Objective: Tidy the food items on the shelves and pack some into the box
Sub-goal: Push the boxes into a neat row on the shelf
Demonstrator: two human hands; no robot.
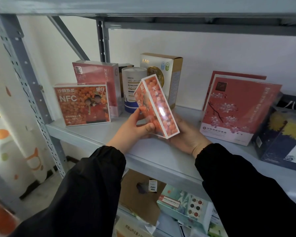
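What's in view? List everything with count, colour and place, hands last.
held box: 1, orange, above the shelf
NFC box: 1, orange, standing shelf left
pink box: 1, pink, behind NFC box
canister: 1, white and blue, shelf middle
carton: 1, white and gold, behind canister
blossom box: 1, pink, shelf right
dark box: 1, navy, far right
teal box: 1, teal, below the shelf
hands: 2, left hand and right hand, gripping held box

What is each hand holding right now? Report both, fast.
Left hand: grips the orange box.
Right hand: holds the same orange box, fingers hidden behind it.
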